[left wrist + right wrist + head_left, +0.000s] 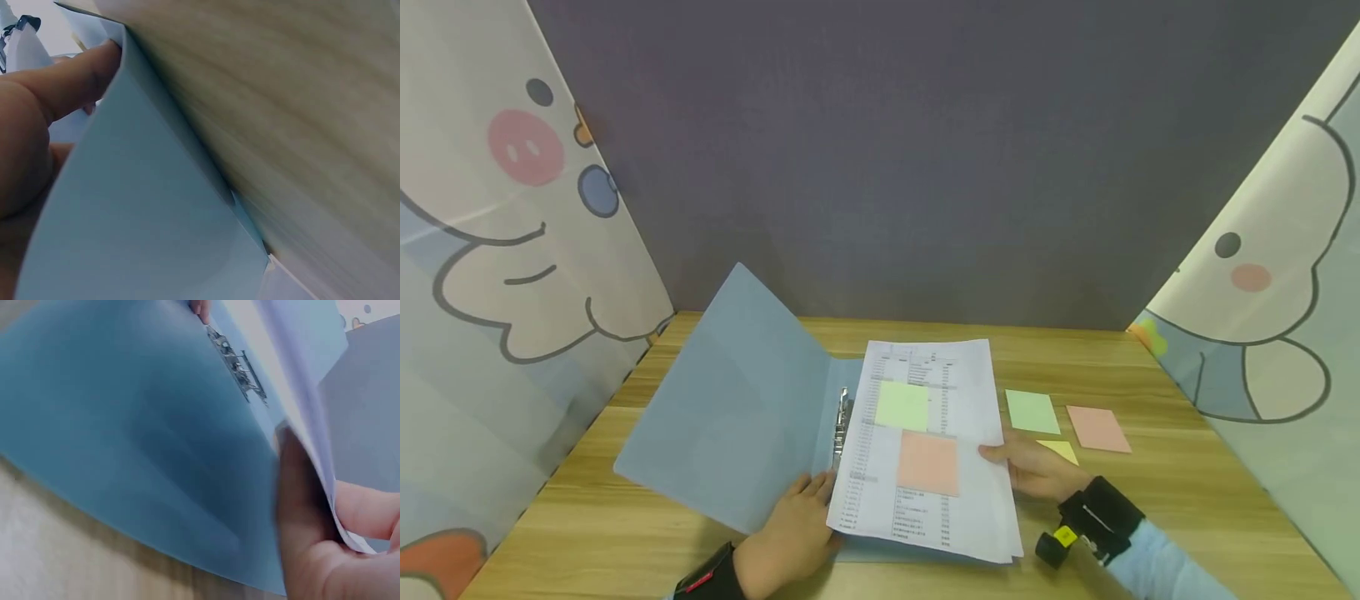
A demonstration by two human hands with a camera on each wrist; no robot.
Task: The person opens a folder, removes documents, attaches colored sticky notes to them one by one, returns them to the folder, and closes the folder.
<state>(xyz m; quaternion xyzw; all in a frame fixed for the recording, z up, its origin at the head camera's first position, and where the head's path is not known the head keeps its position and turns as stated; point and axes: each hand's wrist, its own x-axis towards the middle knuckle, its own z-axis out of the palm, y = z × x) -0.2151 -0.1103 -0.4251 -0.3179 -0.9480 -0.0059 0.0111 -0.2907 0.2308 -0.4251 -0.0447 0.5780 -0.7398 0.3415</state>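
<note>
A light blue ring binder folder [737, 408] lies opened on the table, its left cover tilted up. Along the spine runs a metal clip [236, 362]. My right hand [1037, 468] pinches the right edge of a stack of printed sheets [973, 500], thumb on top and fingers beneath. In the right wrist view the sheets [300, 381] are lifted off the folder's back cover. A green sticky note [902, 406] and a pink sticky note [928, 463] lie on the top sheet. My left hand [797, 529] rests on the folder near the bottom of the spine, beside the sheets' lower left corner.
Right of the sheets, a green note [1032, 412], a pink note [1098, 429] and a partly covered yellow note [1060, 451] lie on the wooden table [1217, 517]. A dark panel [895, 167] stands behind, with cartoon-printed sheets on both sides.
</note>
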